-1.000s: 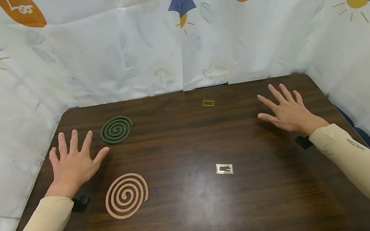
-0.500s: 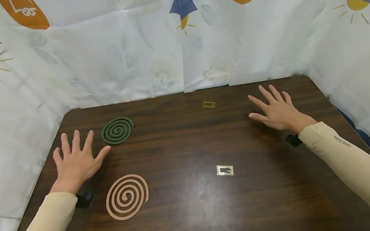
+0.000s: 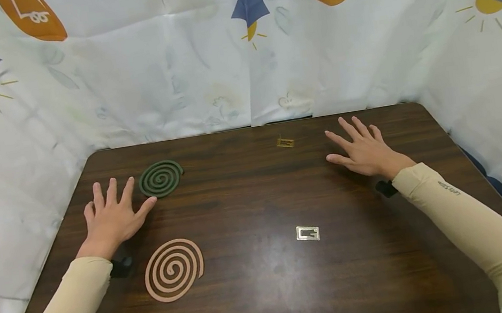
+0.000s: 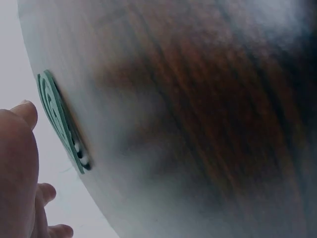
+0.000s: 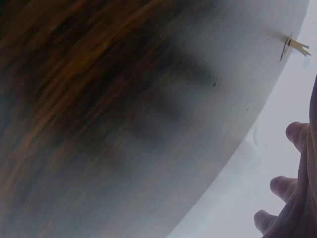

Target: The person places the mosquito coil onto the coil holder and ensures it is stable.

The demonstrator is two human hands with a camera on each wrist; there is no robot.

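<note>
A green mosquito coil (image 3: 161, 179) lies on the far left of the dark wooden table (image 3: 237, 196). My left hand (image 3: 113, 220) hovers beside it, fingers spread and thumb tip close to the coil's near edge in the head view. Closer to me lies a tan mosquito coil (image 3: 174, 270). At the far middle sits a small gold-coloured metal coil stand (image 3: 285, 142), its prong standing up in the right wrist view. A flat silver metal coil stand (image 3: 308, 233) lies nearer. My right hand (image 3: 361, 150), empty with fingers spread, is over the table to the right of the gold stand.
White printed curtains (image 3: 137, 76) enclose the table at the back and both sides. A black wrist camera (image 3: 386, 189) hangs under the right wrist, and another black camera (image 3: 121, 267) under the left.
My right hand has moved left, toward the gold stand. My left hand has drifted slightly right, closer to the green coil. The coils and stands lie where they were.
</note>
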